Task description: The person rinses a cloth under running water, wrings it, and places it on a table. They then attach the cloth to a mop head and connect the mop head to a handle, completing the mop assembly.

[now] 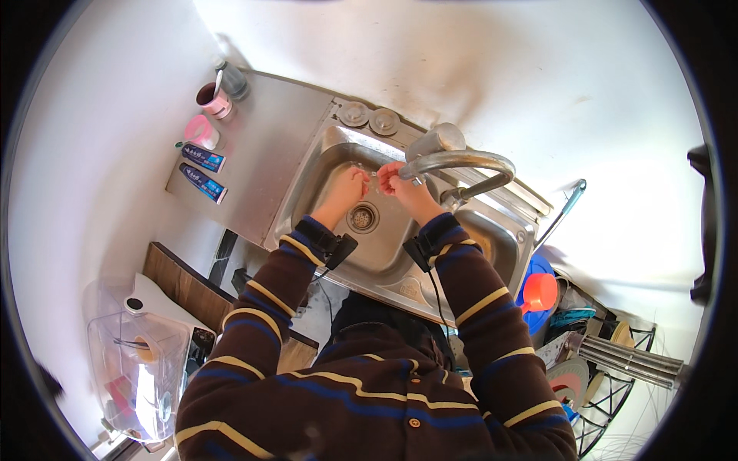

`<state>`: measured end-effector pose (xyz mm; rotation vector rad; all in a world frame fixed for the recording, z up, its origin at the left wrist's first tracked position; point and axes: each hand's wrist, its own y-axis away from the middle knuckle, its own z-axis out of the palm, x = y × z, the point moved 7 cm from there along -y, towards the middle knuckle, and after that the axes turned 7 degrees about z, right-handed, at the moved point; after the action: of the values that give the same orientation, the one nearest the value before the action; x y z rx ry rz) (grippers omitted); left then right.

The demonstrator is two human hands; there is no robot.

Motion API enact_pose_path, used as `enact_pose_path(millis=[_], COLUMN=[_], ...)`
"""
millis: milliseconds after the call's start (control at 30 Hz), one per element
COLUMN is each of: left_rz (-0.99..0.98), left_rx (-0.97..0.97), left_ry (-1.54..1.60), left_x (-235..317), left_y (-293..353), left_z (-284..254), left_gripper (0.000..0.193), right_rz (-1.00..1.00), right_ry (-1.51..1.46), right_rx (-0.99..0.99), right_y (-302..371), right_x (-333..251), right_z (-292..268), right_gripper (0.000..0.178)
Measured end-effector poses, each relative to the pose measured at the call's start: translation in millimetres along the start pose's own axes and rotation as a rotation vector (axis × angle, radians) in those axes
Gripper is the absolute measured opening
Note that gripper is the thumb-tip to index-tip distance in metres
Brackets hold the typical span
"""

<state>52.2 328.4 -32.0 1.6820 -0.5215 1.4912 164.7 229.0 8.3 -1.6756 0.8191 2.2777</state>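
Both of my hands are over the left basin of a steel double sink [285, 209]. My left hand [351, 188] has its fingers curled inward; whatever lies inside them, if anything, is hidden. Close beside it, with a small gap between, my right hand [400, 185] is cupped with the fingers bent and slightly apart, and no object shows in it. The curved metal faucet [469, 159] ends just above my right hand, its spout covering part of that hand. Small clear glints, perhaps water, show between the hands. Below them sits a round drain strainer [362, 218].
On the left counter [261, 146] stand a pink cup [217, 102], a pink-lidded jar [201, 132], a glass bottle [234, 83] and two toothpaste tubes [203, 158]. An orange-red scoop [540, 292] lies right of the sink. A clear-covered appliance [138, 361] stands lower left.
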Motion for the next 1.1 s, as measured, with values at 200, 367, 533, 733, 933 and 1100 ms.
enact_pose_path(millis=[200, 367, 533, 733, 933, 1100], left_rz=[0.050, 0.143, 0.234, 0.506, 0.687, 0.605], left_rx=[-0.033, -0.202, -0.229, -0.249, -0.255, -0.355], left_ry=[0.038, -0.003, -0.280, -0.526, -0.562, -0.626], left_x=[5, 30, 58, 84, 96, 101], left_y=[2, 7, 14, 12, 12, 22], left_z=[-1, 37, 63, 75, 83, 85], left_gripper=[0.018, 0.017, 0.013, 0.025, 0.033, 0.031], right_rz=[0.168, 0.112, -0.264, -0.432, -0.166, -0.249], right_ry=[0.099, 0.629, 0.969, 1.322, 1.221, 1.336], right_rx=[0.008, 0.161, 0.300, 0.552, 0.488, 0.555], right_y=[-5, 20, 75, 137, 140, 142], right_x=[17, 3, -29, -44, -20, -32], right_z=[-15, -27, -36, -82, -123, -132], right_gripper=[0.029, 0.033, 0.011, 0.015, 0.013, 0.016])
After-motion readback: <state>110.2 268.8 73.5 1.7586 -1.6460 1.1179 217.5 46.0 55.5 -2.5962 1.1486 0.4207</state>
